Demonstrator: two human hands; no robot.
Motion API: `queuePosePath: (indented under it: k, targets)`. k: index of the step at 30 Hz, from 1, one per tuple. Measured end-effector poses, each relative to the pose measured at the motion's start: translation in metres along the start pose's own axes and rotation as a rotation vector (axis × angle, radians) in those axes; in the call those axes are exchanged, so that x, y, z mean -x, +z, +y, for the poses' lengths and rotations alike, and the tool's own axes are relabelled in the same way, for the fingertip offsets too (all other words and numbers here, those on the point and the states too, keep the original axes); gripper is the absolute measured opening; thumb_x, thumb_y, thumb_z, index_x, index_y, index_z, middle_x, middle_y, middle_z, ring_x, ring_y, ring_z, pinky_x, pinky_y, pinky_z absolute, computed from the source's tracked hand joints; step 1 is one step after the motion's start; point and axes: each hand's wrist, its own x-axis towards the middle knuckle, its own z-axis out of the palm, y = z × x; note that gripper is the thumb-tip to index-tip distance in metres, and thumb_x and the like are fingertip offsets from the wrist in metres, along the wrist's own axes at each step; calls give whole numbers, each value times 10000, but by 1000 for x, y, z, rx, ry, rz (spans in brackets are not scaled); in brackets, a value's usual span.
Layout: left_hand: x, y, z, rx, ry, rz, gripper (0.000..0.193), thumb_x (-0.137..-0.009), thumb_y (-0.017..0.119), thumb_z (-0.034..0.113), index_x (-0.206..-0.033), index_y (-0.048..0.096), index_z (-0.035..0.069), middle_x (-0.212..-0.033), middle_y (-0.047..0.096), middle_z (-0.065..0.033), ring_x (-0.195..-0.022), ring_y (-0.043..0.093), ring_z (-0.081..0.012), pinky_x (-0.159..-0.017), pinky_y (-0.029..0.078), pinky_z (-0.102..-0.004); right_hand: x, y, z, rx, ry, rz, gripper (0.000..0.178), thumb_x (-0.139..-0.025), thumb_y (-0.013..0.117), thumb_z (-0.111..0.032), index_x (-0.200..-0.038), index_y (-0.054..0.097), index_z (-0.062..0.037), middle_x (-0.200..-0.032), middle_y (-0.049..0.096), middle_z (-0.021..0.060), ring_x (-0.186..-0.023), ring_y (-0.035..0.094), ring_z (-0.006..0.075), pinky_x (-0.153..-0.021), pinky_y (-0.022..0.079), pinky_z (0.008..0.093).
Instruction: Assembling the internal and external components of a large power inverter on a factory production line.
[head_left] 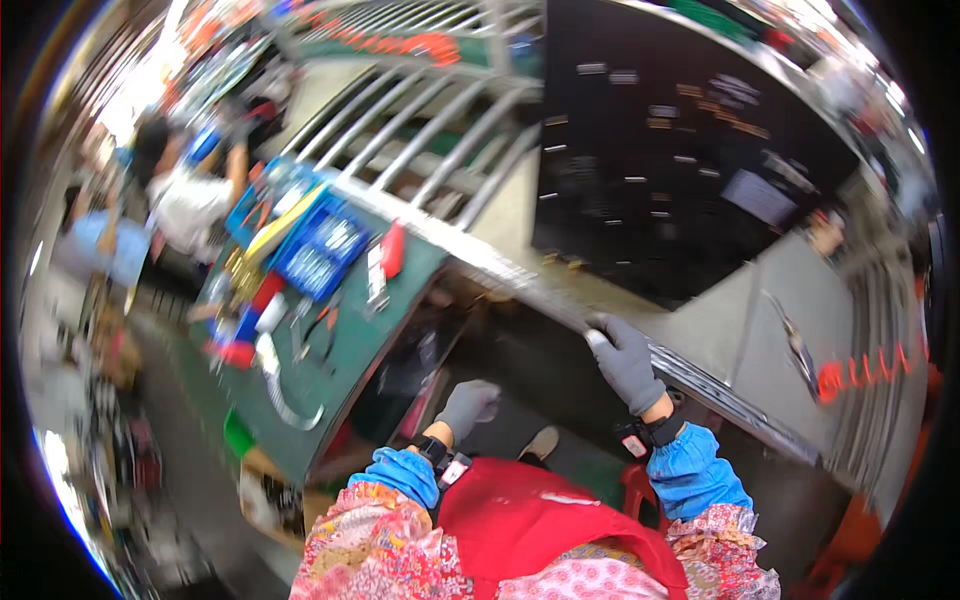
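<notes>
Both my hands wear grey gloves, with blue sleeve covers behind the wrists. My left hand (470, 408) is curled closed over the gap beside the green workbench (370, 350), and nothing shows in it. At the edge of the metal rail (705, 385), my right hand (628, 365) has its fingers bent together. Whatever they may hold is hidden. Beyond the rail lies a large black panel (640, 190) with several small slots and fittings and a pale label (758, 197).
Blue bins (322, 245) of small parts, a red-handled tool (391, 250) and pliers (330, 322) lie on the bench. A power driver (795, 345) with a coiled red hose (870, 372) is at right. Metal rollers (425, 130) extend behind. Another person (190, 205) works at far left.
</notes>
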Motion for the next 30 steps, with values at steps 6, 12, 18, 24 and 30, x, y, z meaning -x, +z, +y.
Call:
queuePosePath:
  k: [6,12,18,24,30]
  targets:
    - [134,-158,-121,-108,157,539,175,-868,598,120,-1002,666,29,-845,648,-32,-676,604,-115,-620,514,-263,18,175,-34,-214,340,-600,315,-863,622,-157,-1139,650,-7,-1069,692,147,-1019,653,224,-901,497,337]
    - [200,-206,-125,324,200,839,204,-893,575,115,-1043,668,13,-889,662,-42,-731,615,-111,-638,511,-240,27,321,-112,-210,77,-859,369,-847,638,-179,-1169,625,2,-1065,690,160,-1007,662,252,-892,503,342]
    - [214,-271,-112,152,384,1062,298,-855,585,81,-1128,633,-29,-988,652,-83,-815,631,-149,-684,525,-273,18,414,-137,60,61,-743,380,-832,633,-222,-1152,625,-16,-1053,682,179,-1019,646,330,-909,497,389]
    - [182,-346,-90,163,463,1012,774,-781,643,26,-1465,292,-60,-987,659,-127,-790,624,-178,-667,521,-276,-22,427,-121,586,-79,-270,443,-803,657,-245,-1208,581,-84,-1141,603,168,-1027,591,376,-876,466,485]
    - [171,-365,-60,190,293,704,858,-754,663,4,-1487,224,-65,-881,659,-123,-697,597,-131,-549,484,-240,-51,420,-104,823,-151,-309,391,-796,677,-217,-1161,589,-109,-1054,615,128,-996,587,349,-866,442,477]
